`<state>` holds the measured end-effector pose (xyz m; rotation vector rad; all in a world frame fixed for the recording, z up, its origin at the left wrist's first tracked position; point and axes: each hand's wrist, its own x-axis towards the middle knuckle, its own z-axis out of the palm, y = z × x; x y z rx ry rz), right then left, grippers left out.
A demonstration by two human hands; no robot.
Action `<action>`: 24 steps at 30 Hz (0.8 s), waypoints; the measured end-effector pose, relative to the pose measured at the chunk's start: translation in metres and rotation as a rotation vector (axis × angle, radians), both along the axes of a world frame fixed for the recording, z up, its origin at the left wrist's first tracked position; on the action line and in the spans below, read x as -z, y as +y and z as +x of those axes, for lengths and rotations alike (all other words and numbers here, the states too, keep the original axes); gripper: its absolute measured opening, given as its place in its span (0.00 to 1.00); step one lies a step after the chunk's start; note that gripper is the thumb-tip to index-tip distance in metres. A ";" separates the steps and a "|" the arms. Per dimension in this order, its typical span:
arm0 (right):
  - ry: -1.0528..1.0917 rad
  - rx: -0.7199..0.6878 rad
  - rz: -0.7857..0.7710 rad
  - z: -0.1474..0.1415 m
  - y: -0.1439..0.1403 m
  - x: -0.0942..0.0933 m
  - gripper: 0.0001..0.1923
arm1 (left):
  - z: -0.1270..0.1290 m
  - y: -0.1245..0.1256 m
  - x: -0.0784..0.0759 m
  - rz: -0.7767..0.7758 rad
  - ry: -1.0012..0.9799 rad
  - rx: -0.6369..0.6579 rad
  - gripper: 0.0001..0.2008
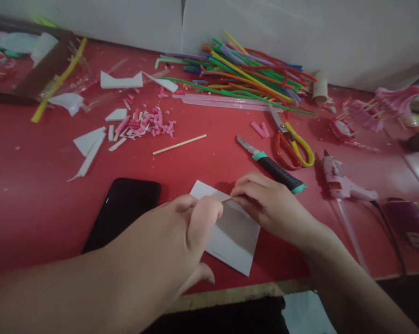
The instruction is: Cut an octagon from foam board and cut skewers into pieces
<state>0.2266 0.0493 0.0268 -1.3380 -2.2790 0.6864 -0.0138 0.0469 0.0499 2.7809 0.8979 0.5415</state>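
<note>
A thin wooden stick [226,200] spans the short gap between my hands, most of it hidden by fingers. My left hand [184,227] is closed around its left part, with the index finger curled. The fingertips of my right hand [270,204] pinch its other end. Under both hands lies a piece of white paper [235,241] on the red table [202,162]. A black phone [125,208] rests just left of the paper, partly behind my left forearm. Beyond my right hand is a utility knife [275,169] with a black and teal handle.
Another wooden stick [179,144] lies farther back, near pink scraps [150,123] and white offcuts [91,146]. Scissors [289,141] and a pink glue gun [341,178] are at right. Colourful pipe cleaners [244,69] are piled by the wall; a pink stick-and-clay model [372,111] stands far right.
</note>
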 end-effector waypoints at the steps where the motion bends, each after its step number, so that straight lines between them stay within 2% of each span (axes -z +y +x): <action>1: -0.003 -0.002 0.003 0.000 0.000 0.000 0.06 | 0.001 -0.004 0.001 0.011 0.046 0.009 0.26; 5: -0.013 -0.017 0.013 -0.001 -0.002 0.000 0.07 | 0.006 -0.023 0.012 0.076 0.148 0.088 0.37; 11: -0.034 -0.027 0.043 -0.002 -0.003 0.000 0.08 | 0.008 -0.037 0.028 0.088 0.166 0.090 0.37; 17: -0.083 -0.040 0.030 -0.003 -0.003 0.000 0.10 | 0.007 -0.037 0.030 0.134 0.140 0.084 0.40; 22: -0.129 -0.063 0.017 -0.002 -0.005 0.000 0.12 | 0.007 -0.037 0.031 0.174 0.106 0.060 0.32; 24: -0.139 -0.065 0.025 -0.002 -0.005 0.001 0.12 | 0.008 -0.036 0.031 0.177 0.108 0.059 0.32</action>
